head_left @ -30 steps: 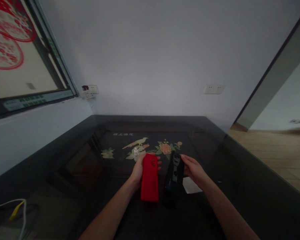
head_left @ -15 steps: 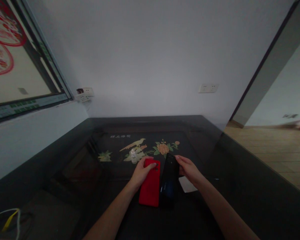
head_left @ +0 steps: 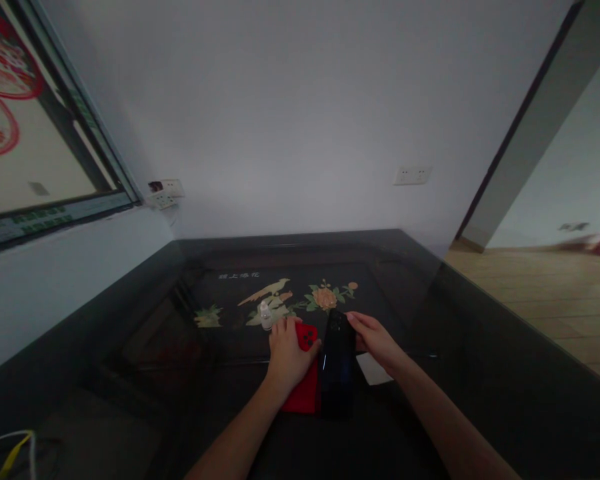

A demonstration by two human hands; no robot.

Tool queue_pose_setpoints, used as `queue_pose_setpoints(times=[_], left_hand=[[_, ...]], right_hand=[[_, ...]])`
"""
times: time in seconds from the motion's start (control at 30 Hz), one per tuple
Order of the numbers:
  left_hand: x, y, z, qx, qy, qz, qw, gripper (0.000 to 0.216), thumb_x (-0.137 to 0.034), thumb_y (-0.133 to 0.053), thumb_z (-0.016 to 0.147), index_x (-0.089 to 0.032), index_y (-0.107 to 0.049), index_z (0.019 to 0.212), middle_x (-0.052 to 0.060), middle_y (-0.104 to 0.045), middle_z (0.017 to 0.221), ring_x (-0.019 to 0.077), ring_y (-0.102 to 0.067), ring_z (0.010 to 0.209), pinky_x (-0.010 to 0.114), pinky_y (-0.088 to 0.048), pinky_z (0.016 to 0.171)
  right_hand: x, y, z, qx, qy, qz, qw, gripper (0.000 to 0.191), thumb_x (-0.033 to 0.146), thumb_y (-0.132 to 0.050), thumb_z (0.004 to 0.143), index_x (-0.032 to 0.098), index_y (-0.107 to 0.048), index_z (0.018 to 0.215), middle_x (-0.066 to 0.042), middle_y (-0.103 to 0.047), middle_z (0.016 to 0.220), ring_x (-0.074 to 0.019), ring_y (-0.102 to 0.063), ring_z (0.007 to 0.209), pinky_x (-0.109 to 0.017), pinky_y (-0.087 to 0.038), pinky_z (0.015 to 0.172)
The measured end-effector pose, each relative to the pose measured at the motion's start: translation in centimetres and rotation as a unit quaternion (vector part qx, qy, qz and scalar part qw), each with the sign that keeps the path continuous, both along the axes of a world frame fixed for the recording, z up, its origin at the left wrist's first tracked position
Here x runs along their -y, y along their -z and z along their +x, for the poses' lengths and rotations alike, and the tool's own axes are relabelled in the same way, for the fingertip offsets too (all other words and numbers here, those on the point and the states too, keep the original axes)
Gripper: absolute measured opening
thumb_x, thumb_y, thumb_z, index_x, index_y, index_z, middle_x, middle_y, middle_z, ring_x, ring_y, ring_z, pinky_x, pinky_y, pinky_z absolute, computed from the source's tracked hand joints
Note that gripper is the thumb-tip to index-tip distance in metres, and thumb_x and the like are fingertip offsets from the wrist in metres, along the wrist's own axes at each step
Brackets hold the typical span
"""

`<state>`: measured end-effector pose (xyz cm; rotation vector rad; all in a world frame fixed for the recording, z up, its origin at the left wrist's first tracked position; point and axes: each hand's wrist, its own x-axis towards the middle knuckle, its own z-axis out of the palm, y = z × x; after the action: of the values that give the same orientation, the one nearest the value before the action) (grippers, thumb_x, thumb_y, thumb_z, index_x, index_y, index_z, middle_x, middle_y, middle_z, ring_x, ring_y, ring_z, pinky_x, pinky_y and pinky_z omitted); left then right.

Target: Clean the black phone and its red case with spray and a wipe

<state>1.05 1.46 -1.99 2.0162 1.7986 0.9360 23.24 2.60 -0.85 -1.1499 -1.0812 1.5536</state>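
A red phone point(head_left: 306, 393) lies flat on the dark table point(head_left: 430, 427), its camera end pointing away from me. My left hand point(head_left: 286, 355) rests on top of it, fingers laid over its upper half. Right beside it a black phone point(head_left: 336, 363) lies lengthwise, touching the red one along its edge. My right hand point(head_left: 375, 339) grips the black phone's far end at its right side, fingers curled on it. A small clear bottle point(head_left: 265, 315) stands just beyond my left hand.
A white paper slip point(head_left: 374, 369) lies right of the black phone, under my right wrist. The table top carries a bird and flower inlay point(head_left: 300, 297). White and yellow cables point(head_left: 10, 450) sit at the near left. Wall sockets point(head_left: 164, 192) hang at the left corner.
Both phones were held tilted up a second ago. They have come down onto the table side by side, and my left hand has moved from gripping the red phone's side to lying on top of it.
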Motion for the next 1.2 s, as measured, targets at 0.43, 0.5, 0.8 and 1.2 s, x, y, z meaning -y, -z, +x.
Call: queue_pose_setpoints(times=[0.43,0.5,0.8,1.2], left_hand=[[0.4,-0.6,0.3,-0.118,-0.032,0.003,0.992,0.041,-0.049,-0.063,0.086,-0.018,-0.058,0.112,0.016,-0.055,0.120,0.0365,-0.051,0.113,0.048,-0.041,0.094],[0.4,-0.6,0.3,-0.122,-0.026,-0.002,0.992,0.041,-0.050,-0.061,0.088,-0.018,-0.060,0.114,0.016,-0.055,0.121,0.0371,-0.051,0.114,0.049,-0.040,0.095],[0.5,-1.5,0.0,0.063,0.103,0.026,0.992,0.031,-0.040,-0.044,0.101,-0.021,-0.063,0.116,0.012,-0.059,0.121,0.0287,-0.053,0.118,0.046,-0.040,0.105],[2.0,-2.1,0.4,0.503,0.266,-0.302,0.765,0.035,-0.053,-0.067,0.089,-0.023,-0.062,0.105,0.002,-0.069,0.096,0.0220,-0.067,0.096,0.035,-0.052,0.088]], right_hand=[[0.1,0.1,-0.2,0.013,-0.026,0.010,1.000,0.042,0.059,-0.070,0.086,0.020,-0.071,0.101,-0.001,-0.071,0.077,-0.0161,-0.068,0.065,-0.028,-0.054,0.061],[0.2,0.0,-0.2,0.018,-0.028,0.008,0.999,0.043,0.059,-0.069,0.086,0.020,-0.071,0.102,-0.002,-0.071,0.078,-0.0168,-0.069,0.066,-0.029,-0.055,0.063],[0.2,0.1,-0.2,0.009,-0.035,0.007,0.999,0.043,0.060,-0.070,0.085,0.020,-0.070,0.103,-0.001,-0.071,0.079,-0.0158,-0.069,0.066,-0.026,-0.053,0.061],[1.4,-1.4,-0.9,-0.092,-0.088,0.017,0.992,0.042,0.058,-0.077,0.082,0.024,-0.064,0.102,0.003,-0.066,0.081,-0.0132,-0.066,0.069,-0.022,-0.052,0.060]])
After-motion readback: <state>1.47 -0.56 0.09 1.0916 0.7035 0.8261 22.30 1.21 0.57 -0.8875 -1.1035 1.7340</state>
